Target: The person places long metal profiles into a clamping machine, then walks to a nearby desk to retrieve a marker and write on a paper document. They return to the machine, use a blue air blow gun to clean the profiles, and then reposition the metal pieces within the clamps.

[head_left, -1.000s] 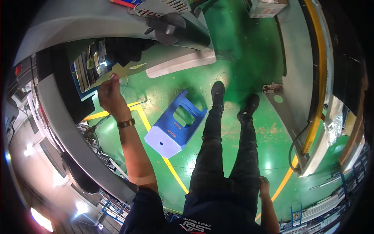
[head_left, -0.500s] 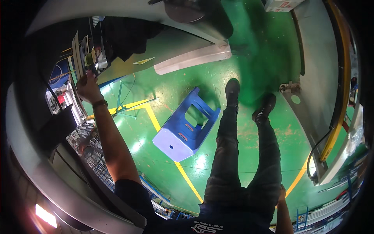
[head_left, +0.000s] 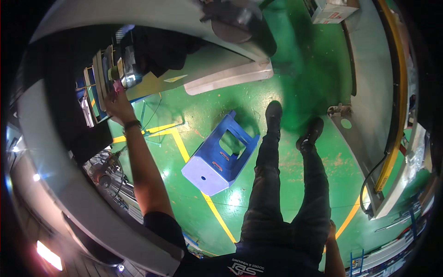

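Note:
My left arm stretches forward and left, and my left hand [head_left: 119, 107] is at the edge of a dark recess in a grey structure. Its fingers close round a small pink thing [head_left: 117, 87] whose kind I cannot make out. Beside it stand several thin upright panels [head_left: 98, 76], with a green roundish thing [head_left: 113, 72] and a shiny clear-looking piece [head_left: 131, 71] right next to the fingertips. My right hand [head_left: 331, 231] hangs low beside my right thigh; its fingers are mostly hidden.
A blue plastic step stool [head_left: 203, 173] stands on the green floor left of my legs. A grey panel with a yellow edge [head_left: 392, 147] rises at the right. A cardboard box [head_left: 332, 14] lies far right. Overhead, a grey curved housing [head_left: 184, 16] spans the far side.
The view has shifted slightly, so the recess and left hand appear farther right. The left hand stays by the upright panels, and the pink thing at its fingers shows more clearly.

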### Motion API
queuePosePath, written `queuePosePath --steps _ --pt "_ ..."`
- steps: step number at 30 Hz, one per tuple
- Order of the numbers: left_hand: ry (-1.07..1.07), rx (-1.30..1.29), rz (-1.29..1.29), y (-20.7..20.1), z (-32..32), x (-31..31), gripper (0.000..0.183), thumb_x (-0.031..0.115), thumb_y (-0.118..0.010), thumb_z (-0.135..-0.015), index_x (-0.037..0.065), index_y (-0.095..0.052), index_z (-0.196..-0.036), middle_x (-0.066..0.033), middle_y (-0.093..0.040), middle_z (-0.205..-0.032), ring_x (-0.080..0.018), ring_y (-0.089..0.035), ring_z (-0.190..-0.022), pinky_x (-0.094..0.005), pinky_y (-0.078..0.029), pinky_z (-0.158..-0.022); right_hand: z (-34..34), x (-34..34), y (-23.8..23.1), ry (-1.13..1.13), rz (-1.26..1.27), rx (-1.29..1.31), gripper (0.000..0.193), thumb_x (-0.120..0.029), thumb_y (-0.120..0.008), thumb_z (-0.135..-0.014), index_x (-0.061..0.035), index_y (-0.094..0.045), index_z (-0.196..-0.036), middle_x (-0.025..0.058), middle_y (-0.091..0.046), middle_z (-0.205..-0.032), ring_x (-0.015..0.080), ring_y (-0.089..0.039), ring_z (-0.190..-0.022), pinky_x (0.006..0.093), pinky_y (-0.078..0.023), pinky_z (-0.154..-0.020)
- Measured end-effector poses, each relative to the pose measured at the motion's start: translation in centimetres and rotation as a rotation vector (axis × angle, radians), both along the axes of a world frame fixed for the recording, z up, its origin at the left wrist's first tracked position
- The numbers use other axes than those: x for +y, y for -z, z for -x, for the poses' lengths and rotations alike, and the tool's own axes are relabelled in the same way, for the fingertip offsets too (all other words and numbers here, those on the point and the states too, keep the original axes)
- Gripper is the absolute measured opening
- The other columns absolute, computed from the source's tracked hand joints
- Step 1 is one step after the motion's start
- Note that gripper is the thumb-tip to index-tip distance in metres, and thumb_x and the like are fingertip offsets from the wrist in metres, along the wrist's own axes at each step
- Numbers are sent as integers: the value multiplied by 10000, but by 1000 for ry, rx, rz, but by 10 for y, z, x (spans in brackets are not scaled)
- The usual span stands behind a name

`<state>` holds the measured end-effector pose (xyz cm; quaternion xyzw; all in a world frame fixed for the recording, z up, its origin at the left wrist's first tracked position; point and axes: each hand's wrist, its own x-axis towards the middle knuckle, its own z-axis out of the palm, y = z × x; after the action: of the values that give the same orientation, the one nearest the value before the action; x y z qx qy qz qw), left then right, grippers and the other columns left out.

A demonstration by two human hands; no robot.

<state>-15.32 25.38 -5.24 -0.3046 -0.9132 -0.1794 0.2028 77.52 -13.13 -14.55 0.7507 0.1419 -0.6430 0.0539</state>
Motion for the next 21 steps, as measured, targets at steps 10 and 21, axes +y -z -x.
queuePosePath --steps 10,21 --pt "37 -801 114 9 -266 -178 216 288 -687 -899 81 -707 -958 -160 -734 -820 -385 -714 -751 -468 -548 -646 66 83 -62 230 -88 -47 332 -194 -571 -977 37 -653 -1200 155 -704 -1067 284 -669 -973 406 -545 -872" --pt "676 -1341 372 -213 -421 -211 333 342 -769 -898 102 -730 -1126 -85 -737 -960 -194 -716 -816 -327 -569 -757 100 217 -124 62 -196 78 299 -273 -628 -944 -28 -667 -1109 105 -687 -918 212 -649 -748 352 -519 -616"
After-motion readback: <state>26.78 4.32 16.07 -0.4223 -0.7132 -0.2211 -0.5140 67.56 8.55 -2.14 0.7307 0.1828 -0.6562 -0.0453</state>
